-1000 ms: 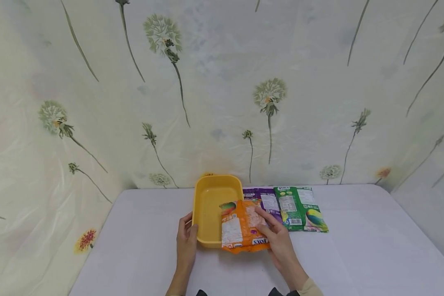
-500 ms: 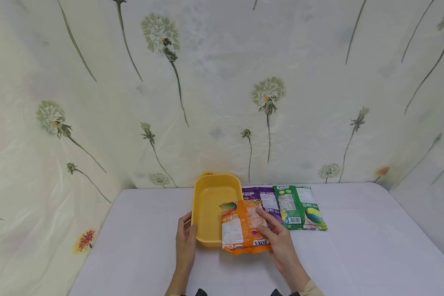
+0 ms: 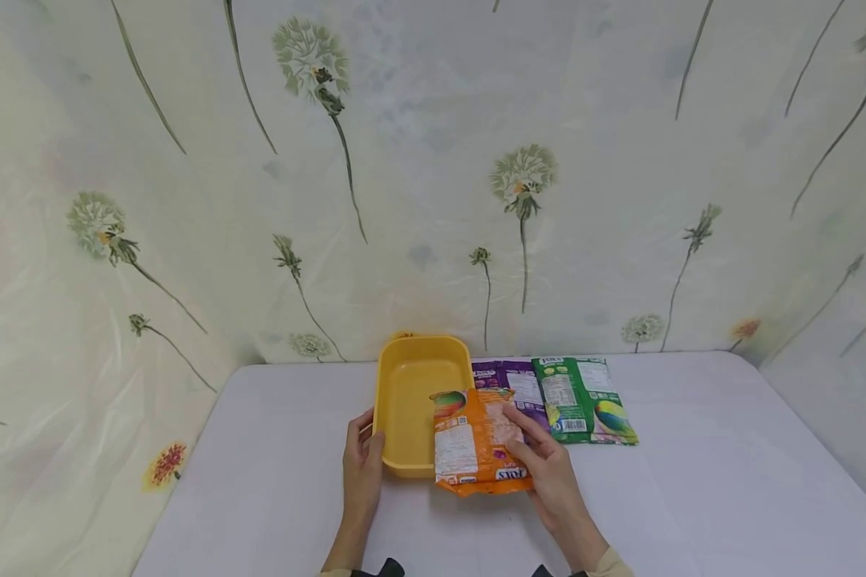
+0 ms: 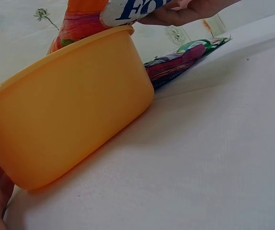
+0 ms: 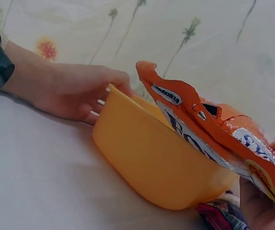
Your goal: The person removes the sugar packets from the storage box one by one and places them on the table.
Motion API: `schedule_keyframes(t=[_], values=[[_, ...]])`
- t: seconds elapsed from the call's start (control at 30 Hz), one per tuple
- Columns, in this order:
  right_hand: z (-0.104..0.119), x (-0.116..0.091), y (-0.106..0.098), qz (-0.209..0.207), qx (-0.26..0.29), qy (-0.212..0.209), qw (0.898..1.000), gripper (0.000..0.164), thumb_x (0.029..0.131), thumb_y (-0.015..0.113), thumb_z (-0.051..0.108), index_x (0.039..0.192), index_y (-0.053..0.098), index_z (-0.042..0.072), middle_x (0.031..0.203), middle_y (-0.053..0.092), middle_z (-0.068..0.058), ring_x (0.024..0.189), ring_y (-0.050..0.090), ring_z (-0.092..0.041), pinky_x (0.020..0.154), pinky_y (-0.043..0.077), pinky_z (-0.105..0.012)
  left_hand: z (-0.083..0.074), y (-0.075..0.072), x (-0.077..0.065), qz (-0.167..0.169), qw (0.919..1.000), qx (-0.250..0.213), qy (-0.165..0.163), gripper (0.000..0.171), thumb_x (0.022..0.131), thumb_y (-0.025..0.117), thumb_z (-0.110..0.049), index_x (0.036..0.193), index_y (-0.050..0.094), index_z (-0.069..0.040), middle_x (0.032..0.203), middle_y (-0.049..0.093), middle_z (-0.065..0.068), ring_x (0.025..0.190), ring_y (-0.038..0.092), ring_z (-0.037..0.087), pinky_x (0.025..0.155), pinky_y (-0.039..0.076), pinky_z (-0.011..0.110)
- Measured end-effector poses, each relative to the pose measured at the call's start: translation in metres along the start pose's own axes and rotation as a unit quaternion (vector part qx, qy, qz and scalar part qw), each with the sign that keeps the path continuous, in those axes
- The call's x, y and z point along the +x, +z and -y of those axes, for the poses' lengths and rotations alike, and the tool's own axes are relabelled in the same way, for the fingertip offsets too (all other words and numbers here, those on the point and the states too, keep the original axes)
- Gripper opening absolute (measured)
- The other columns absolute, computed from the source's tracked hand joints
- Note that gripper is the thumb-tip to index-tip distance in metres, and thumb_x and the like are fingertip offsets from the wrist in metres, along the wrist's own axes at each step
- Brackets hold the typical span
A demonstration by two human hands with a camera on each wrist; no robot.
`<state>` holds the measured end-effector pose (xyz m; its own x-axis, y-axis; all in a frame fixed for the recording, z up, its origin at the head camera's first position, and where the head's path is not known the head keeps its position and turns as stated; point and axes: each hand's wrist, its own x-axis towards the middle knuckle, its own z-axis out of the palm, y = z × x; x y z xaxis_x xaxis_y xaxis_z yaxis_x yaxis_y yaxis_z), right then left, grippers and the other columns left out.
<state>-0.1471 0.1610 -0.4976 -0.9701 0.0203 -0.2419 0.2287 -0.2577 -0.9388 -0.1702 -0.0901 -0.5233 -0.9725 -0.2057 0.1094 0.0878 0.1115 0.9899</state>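
Observation:
In the head view my right hand (image 3: 552, 473) pinches an orange Fox's candy bag (image 3: 469, 445) at its right side, thumb on the upper face. The bag is held tilted over the right rim of a yellow plastic tub (image 3: 411, 401), covering its near right corner. My left hand (image 3: 362, 465) holds the tub at its left side. The right wrist view shows the left thumb at the rim and the fingers along the outer wall. What shows of the tub's inside is bare yellow plastic. The left wrist view shows the orange bag (image 4: 82, 21) above the tub's rim (image 4: 56, 53).
Right of the tub lie a purple candy bag (image 3: 525, 389), partly hidden by the orange one, and a green candy bag (image 3: 584, 401). All stand on a white-covered table (image 3: 707, 481). A dandelion-print sheet (image 3: 418, 200) hangs behind the table.
The orange bag and right hand have shifted very slightly right. Both hands keep their holds. The whole head view has drifted a little upward.

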Motion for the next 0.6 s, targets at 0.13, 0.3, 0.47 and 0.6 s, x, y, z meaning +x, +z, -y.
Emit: schedule_keyframes(t=[0.13, 0.3, 0.47, 0.6], values=[[0.001, 0.000, 0.000, -0.007, -0.002, 0.003, 1.000, 0.046, 0.093, 0.058, 0.015, 0.136, 0.050, 0.030, 0.147, 0.035, 0.006, 0.132, 0.037, -0.021, 0.094, 0.050, -0.025, -0.001, 0.000, 0.000, -0.001, 1.0000, 0.002, -0.001, 0.037, 0.096, 0.048, -0.010, 0.133, 0.047, -0.008, 0.136, 0.051, 0.008, 0.122, 0.053, 0.021, 0.090, 0.042, 0.007], [0.001, -0.001, -0.003, -0.015, -0.009, 0.005, 1.000, 0.045, 0.094, 0.056, 0.015, 0.135, 0.050, 0.031, 0.147, 0.034, 0.008, 0.133, 0.037, -0.021, 0.094, 0.050, -0.025, -0.001, 0.002, -0.001, -0.005, 1.0000, 0.001, 0.003, 0.036, 0.096, 0.048, -0.008, 0.132, 0.047, -0.006, 0.136, 0.051, 0.011, 0.123, 0.052, 0.025, 0.089, 0.041, 0.006], [0.000, -0.002, -0.008, -0.015, -0.005, 0.006, 1.000, 0.045, 0.093, 0.057, 0.016, 0.135, 0.050, 0.031, 0.150, 0.031, 0.009, 0.134, 0.035, -0.019, 0.095, 0.049, -0.025, 0.026, 0.004, 0.008, -0.022, 0.9997, 0.001, 0.012, 0.035, 0.095, 0.049, -0.010, 0.129, 0.050, -0.016, 0.132, 0.054, 0.001, 0.119, 0.055, 0.016, 0.090, 0.044, 0.009], [0.000, -0.003, -0.011, -0.013, 0.000, 0.006, 1.000, 0.046, 0.093, 0.058, 0.016, 0.136, 0.050, 0.030, 0.151, 0.029, 0.011, 0.136, 0.033, -0.018, 0.096, 0.048, -0.024, 0.036, 0.005, 0.011, -0.022, 0.9997, 0.000, 0.008, 0.035, 0.096, 0.049, -0.012, 0.129, 0.050, -0.020, 0.132, 0.054, -0.001, 0.119, 0.054, 0.014, 0.091, 0.043, 0.009]])
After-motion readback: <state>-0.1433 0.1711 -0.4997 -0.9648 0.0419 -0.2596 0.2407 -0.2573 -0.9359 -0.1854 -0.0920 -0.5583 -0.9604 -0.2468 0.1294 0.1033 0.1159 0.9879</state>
